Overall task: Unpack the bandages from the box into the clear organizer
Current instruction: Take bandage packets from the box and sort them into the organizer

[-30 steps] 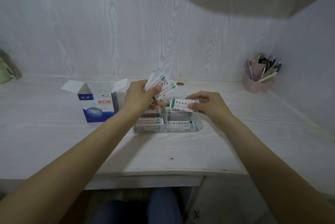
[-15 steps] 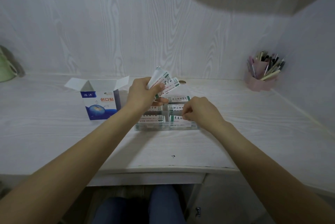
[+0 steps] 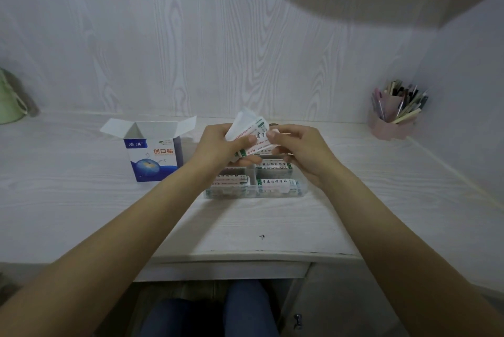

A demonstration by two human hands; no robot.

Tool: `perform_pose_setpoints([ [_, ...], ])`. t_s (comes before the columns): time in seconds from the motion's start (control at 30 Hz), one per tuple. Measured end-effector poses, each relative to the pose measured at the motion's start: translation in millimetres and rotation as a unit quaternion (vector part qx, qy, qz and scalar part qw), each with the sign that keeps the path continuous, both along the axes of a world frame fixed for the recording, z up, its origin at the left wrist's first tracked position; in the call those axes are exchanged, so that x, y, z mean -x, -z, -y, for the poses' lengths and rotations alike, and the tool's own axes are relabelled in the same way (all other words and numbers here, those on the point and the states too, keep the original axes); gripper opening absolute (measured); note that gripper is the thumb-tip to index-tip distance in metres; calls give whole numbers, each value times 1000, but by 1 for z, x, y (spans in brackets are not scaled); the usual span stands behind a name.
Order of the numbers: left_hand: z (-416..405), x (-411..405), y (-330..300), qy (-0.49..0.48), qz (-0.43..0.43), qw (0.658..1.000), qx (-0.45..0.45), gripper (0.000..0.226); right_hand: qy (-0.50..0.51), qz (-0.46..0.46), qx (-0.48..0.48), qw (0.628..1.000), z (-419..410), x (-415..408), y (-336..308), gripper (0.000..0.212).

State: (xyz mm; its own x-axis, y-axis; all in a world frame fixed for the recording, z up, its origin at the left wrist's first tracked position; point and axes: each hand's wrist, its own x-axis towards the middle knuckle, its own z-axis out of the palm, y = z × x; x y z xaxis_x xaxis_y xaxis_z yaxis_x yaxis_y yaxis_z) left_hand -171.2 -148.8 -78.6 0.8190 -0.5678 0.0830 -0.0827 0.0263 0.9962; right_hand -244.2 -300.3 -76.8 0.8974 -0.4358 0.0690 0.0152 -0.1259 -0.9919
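Note:
A blue and white bandage box (image 3: 154, 155) stands open on the desk, left of centre. The clear organizer (image 3: 296, 191) lies in front of me with wrapped bandages (image 3: 274, 182) lying in its compartments. Above its far side my left hand (image 3: 218, 147) grips a fanned bunch of white bandage strips (image 3: 249, 129). My right hand (image 3: 301, 147) pinches the right end of the top strip in that bunch with thumb and forefinger. Both hands hide the organizer's far compartments.
A pink pen holder (image 3: 392, 125) full of pens stands at the back right by the side wall. A green object (image 3: 9, 100) sits at the far left edge. The desk's front edge (image 3: 245, 256) runs above my knees. A small round thing lies behind the hands.
My right hand has risen from the organizer's right compartments, where it set a bandage down, to the bunch in my left hand and now pinches a strip. The left hand stayed almost still.

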Motion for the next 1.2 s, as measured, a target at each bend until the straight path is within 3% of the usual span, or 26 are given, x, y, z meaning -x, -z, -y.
perform_pose_setpoints([
  [0.07, 1, 5, -2, 27, -19, 999, 4, 2, 11, 19, -3, 1000, -4, -2, 1, 23],
  [0.27, -1, 3, -2, 10, -51, 999, 1, 14, 27, 66, 45, 996, -8, 0, 4, 21],
  [0.43, 0, 2, -2, -22, 8, 998, -58, 10, 22, 56, 29, 998, -10, 2, 6, 32],
  [0.57, 0, 4, -1, 2, -35, 999, -38, 11, 53, 40, 14, 998, -10, 2, 10, 30],
  [0.93, -1, 3, 2, -31, 1, 998, -47, 12, 54, 18, -4, 998, 2, 9, 18, 3],
  [1.2, -2, 1, 7, -41, 19, 999, -31, 29, 120, -15, 46, 992, 12, 16, 25, 18],
])
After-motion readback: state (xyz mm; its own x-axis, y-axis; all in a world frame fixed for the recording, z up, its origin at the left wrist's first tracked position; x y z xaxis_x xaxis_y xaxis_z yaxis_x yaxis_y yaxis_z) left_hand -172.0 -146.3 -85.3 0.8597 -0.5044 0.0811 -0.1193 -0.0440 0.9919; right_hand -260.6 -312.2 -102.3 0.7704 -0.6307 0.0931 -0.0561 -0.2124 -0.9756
